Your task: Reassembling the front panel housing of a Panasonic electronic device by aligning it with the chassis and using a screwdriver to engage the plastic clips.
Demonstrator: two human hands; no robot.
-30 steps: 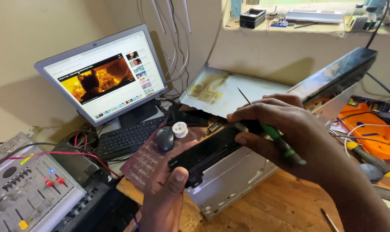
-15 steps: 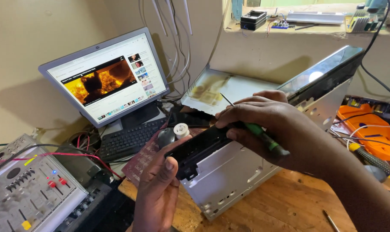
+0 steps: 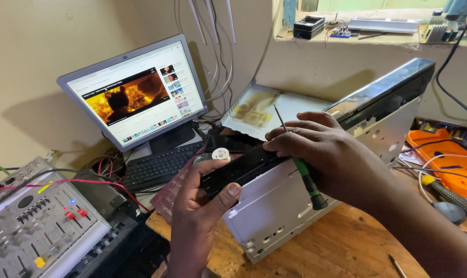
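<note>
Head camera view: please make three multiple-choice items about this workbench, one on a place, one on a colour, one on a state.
1. Where is the monitor relative to the silver metal chassis?
A. to its left, by the wall
B. on top of it
C. under the bench

2. What colour is the handle of the screwdriver in the right hand?
A. red
B. green and black
C. white

3. What is the state of the black front panel?
A. lying untouched on the floor
B. gripped by the left hand against the chassis edge
C. packed in a box

Answers: 1 A, the screen stands left of the chassis near the wall. 2 B, the grip shows green with a black end. 3 B, thumb and fingers clamp the panel.
</note>
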